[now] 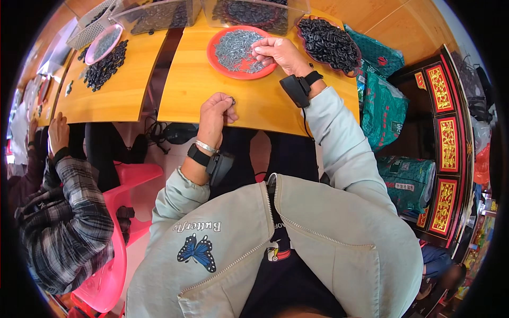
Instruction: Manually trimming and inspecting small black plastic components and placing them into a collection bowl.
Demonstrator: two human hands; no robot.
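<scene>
My left hand [214, 116] is closed near the table's front edge. A small black piece [233, 100], partly hidden, shows at its thumb and fingertips. Over the right side of a round red plate [217, 66], my right hand [278, 54] has its fingers pinched together. Whatever they hold is too small to make out. Many thin silver metal pins or screws [236, 49] lie loose on that plate. Beyond my right hand stands a dark red scalloped bowl [357, 69], heaped with small black pieces [328, 45].
Clear plastic bins [154, 18] of black parts line the far edge. At the left table, a co-worker in a plaid sleeve [82, 180] sits on a pink chair [119, 212], by a pink plate [95, 55] and a black pile [106, 69]. Green bags [384, 108] stand right.
</scene>
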